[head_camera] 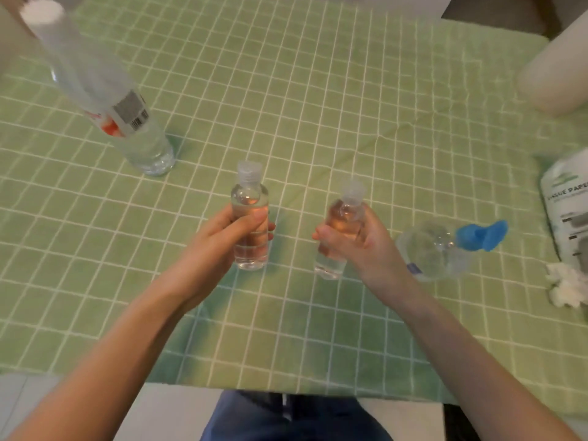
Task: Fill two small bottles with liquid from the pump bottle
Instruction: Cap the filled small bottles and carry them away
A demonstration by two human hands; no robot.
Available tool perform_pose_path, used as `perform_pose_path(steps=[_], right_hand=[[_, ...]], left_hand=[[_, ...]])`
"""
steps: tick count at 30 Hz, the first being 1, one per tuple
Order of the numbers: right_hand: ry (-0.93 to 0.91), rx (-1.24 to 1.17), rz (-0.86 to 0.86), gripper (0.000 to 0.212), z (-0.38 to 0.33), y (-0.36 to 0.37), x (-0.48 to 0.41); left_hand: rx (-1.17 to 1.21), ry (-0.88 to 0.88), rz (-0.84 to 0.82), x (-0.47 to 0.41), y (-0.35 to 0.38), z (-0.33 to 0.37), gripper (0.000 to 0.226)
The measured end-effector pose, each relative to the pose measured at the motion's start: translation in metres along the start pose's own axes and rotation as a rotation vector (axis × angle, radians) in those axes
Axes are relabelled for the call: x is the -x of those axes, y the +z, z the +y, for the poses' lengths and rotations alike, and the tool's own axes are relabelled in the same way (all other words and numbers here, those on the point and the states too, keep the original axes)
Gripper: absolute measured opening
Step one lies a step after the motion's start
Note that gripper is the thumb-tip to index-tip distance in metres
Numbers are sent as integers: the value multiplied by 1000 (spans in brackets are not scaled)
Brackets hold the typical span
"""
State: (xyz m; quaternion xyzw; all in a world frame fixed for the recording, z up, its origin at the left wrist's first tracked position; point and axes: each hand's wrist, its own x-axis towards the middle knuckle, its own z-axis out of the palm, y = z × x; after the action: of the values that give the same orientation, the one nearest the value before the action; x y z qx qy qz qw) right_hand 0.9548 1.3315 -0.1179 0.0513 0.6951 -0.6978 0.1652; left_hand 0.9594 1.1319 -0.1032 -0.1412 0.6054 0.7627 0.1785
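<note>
tissue pack (568, 214) | "ISSUE PAPE" legible | large bottle label (131, 111) | barcode only, blurred

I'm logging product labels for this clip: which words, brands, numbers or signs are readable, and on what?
"TISSUE PAPE", cut by the frame edge: white plastic tissue pack; smaller lines below blurred.
Barcode on tall clear plastic bottle: digits unreadable, red print blurred.
Blue label on clear pump bottle with blue head: too small to read.
Left small clear capped bottle and right small clear capped bottle: no text visible.
</note>
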Motion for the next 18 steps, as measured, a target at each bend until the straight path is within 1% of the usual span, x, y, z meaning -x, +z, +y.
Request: perform_pose_path(steps=[4,7,9,16,18], right_hand=[[83,-52,8,24,-27,2,41],[139,-79,54,35,-35,3,73],[186,-70,91,37,-33,1,89],[328,-83,186,24,-2,0,120],[357,-88,191,23,5,1,122]], left_hand=[[30,-101,32,34,2,15,33],[66,-170,90,61,-1,6,38],[72,-206,123,77,-4,-6,41],[37,-298,239,110,-11,-49,40],[45,-304,267,114,-13,-55,41]])
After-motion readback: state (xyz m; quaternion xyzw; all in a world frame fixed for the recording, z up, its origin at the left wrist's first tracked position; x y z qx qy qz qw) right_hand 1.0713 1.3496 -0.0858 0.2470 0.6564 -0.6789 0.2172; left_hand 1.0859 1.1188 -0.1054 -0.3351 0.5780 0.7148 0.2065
